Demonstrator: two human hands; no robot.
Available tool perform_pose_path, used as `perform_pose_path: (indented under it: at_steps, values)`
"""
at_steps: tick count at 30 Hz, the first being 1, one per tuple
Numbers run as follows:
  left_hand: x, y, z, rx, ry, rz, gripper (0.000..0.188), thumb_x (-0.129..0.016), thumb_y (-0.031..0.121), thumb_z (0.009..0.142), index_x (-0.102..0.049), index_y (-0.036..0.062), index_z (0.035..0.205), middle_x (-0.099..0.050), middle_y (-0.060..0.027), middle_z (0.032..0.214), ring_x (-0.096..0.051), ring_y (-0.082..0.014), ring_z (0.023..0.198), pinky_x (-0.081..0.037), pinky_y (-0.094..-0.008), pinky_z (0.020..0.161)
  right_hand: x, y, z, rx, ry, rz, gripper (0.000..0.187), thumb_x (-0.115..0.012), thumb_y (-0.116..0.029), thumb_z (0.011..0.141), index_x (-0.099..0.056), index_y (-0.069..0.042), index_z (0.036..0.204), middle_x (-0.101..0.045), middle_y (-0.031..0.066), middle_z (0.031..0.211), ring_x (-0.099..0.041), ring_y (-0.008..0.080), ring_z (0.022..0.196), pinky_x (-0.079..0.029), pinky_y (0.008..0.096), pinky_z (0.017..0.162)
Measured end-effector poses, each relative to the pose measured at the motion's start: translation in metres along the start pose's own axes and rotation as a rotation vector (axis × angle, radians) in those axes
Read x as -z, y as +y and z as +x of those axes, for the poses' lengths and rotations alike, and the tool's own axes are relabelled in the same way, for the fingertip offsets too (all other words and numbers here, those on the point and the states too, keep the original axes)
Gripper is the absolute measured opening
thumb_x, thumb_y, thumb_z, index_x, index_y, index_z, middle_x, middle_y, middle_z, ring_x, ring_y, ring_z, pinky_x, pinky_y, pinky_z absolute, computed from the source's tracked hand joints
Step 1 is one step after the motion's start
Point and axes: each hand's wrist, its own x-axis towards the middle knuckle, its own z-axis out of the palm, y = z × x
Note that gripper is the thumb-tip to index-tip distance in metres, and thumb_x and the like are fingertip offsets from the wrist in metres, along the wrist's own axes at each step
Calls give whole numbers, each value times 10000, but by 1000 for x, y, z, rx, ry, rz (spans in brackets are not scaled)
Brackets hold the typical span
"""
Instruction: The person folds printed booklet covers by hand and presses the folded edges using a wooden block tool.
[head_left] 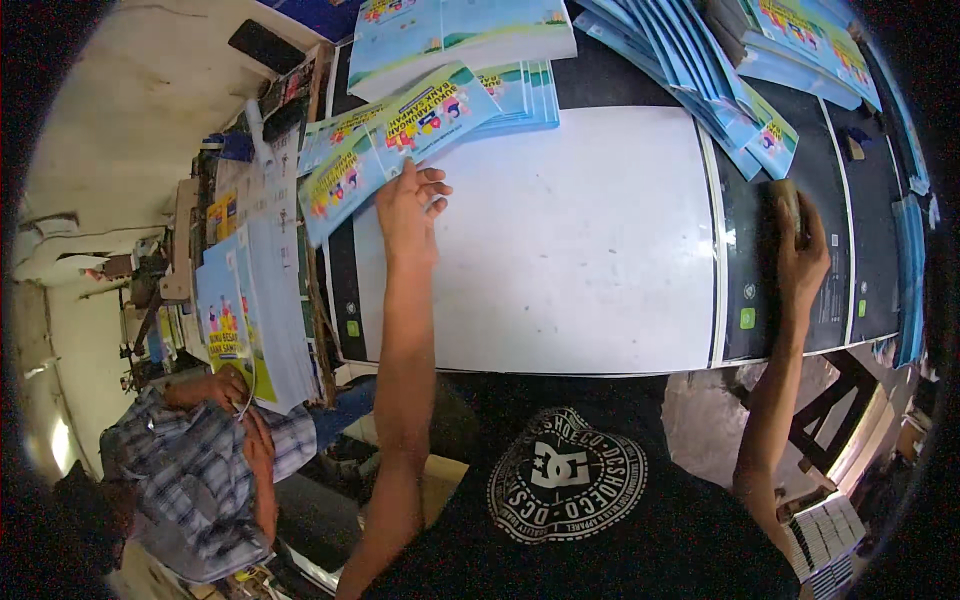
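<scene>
At the table's left, my left hand (413, 205) is at the lower edge of a printed booklet cover (400, 140), blue and yellow with colourful figures. Its index finger overlaps the edge and the other fingers curl loosely; the grip is partly hidden. The cover lies slanted, overlapping more covers (520, 95) behind it. Over to the right, my right hand (803, 250) is closed round a small brownish block (786, 203) on the dark board. Just beyond that block, a fanned pile of light blue folded booklets (700, 80) reaches toward my right hand.
A white board (560, 250) covers the table's middle. Tall stacks of printed covers (465, 35) and booklets (800, 50) stand at the back. At left, another person (200, 470) in a checked shirt handles a stack of larger booklets (265, 320). Bundled stacks (825, 540) sit low right.
</scene>
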Motion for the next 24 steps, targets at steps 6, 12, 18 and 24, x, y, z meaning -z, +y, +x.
perform_pose_path:
  at_steps: [6, 12, 18, 24]
  values:
    - [8, 14, 29, -31, -87, 166, 324, -585, 338, 1015, -627, 18, 989, -650, -57, 778, -607, -138, 652, -435, -260, 587, 0, 4, 0, 6, 15, -9, 428, -694, -240, 962, -628, 27, 1290, -685, 200, 1232, -665, 245, 1127, -502, 350, 983]
    - [32, 21, 12, 107, -281, 255, 329, -615, 332, 996, -626, 5, 956, -610, -52, 715, -561, -129, 587, -449, -270, 585, -4, 18, -1, -18, 24, 59, 431, -706, -247, 953, -637, 24, 1281, -689, 202, 1227, -671, 254, 1118, -510, 359, 978]
    - [8, 25, 9, -4, -282, 93, 459, -612, 378, 1002, -584, -32, 1207, -695, -141, 974, -678, -215, 838, -530, -325, 751, 1, 8, 1, -38, 1, -19, 457, -743, -205, 920, -626, 28, 1296, -678, 216, 1233, -668, 279, 1118, -521, 359, 963]
    - [1, 20, 4, -55, -333, 133, 645, -605, 345, 1008, -375, -39, 1472, -633, -214, 1299, -677, -294, 1089, -547, -396, 920, 4, -4, -7, -56, -3, 83, 494, -789, -151, 876, -616, -7, 1316, -666, 176, 1269, -655, 236, 1126, -518, 350, 971]
